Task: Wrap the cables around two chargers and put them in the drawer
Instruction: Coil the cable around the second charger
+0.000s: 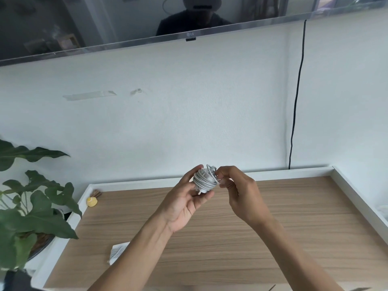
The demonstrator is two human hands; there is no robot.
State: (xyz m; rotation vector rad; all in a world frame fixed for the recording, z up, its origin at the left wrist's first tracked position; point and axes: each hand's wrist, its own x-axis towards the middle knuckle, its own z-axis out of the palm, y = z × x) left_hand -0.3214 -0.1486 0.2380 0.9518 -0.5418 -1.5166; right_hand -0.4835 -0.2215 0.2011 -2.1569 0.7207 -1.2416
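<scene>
while left hand (183, 206) clasps the charger (202, 172), right hand (238, 193) pinches its cable (206, 182); second charger (118, 252) half hidden.

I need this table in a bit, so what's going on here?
A person is wrapping a white cable round a charger, held above the wooden table. The left hand grips the charger, almost fully coiled, while the right hand pinches the cable's last loop at the top. Another white object lies on the table beside the left forearm. No drawer is in view.
</scene>
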